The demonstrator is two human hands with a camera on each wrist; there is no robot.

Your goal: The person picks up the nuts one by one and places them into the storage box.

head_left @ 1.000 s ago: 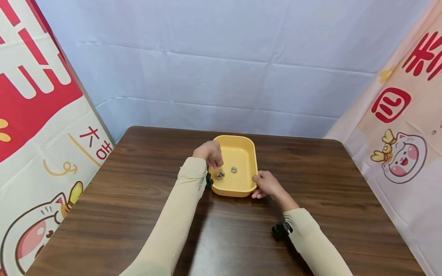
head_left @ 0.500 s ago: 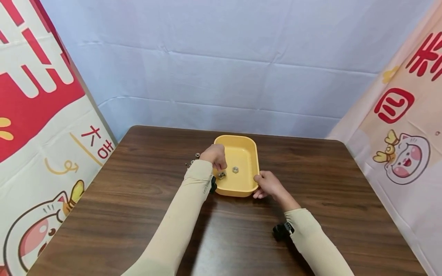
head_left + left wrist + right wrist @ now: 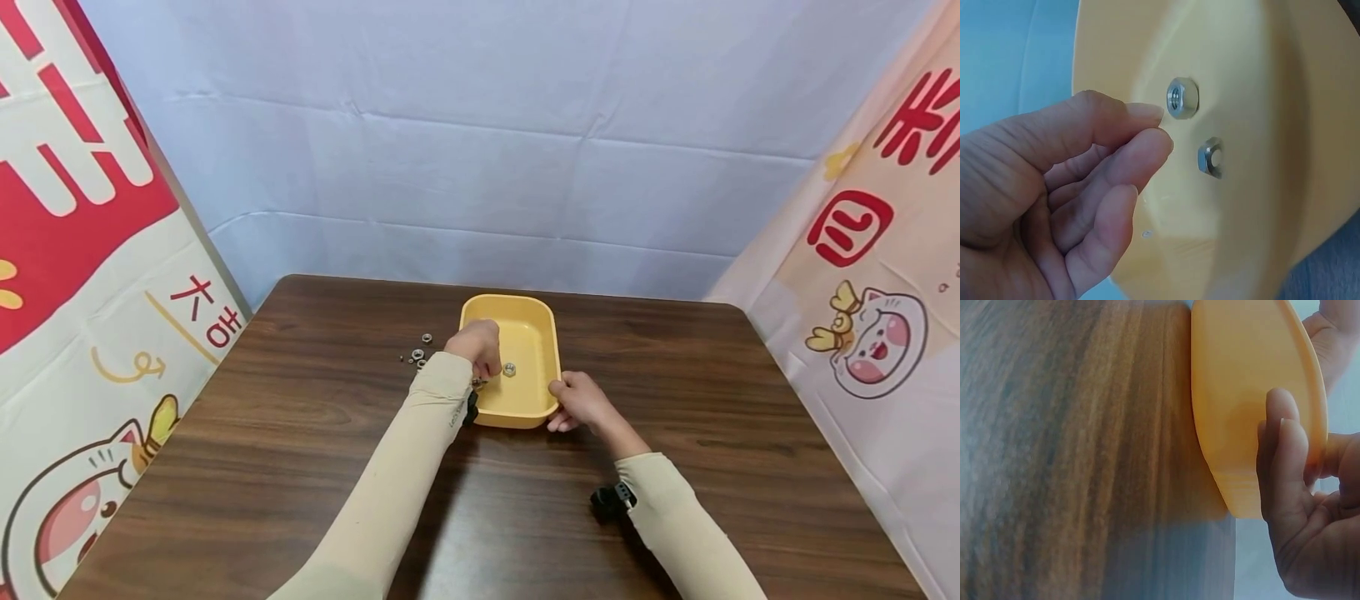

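Observation:
A yellow tray (image 3: 525, 400) stands on the table with hex nuts inside. One metal nut (image 3: 510, 369) lies on its floor. In the left wrist view, two nuts (image 3: 1182, 98) show just beyond my left fingertips. My left hand (image 3: 478, 343) reaches over the tray's left side. Its thumb and index fingertip come together, with nothing visible between them, and the other fingers are curled. A tiny pale speck (image 3: 1147, 234) shows on the tray below these fingers. My right hand (image 3: 581, 402) grips the tray's near right corner, thumb at the rim and fingers against the outer wall.
Several small nuts (image 3: 417, 355) lie loose on the brown wooden table (image 3: 337, 417), left of the tray and partly behind the left sleeve. A pale cloth (image 3: 480, 150) hangs behind the table, and printed banners (image 3: 862, 333) stand at both sides.
My left hand has moved right and slightly nearer, further in over the tray, uncovering the loose nuts on the table. My right hand keeps its grip on the tray corner.

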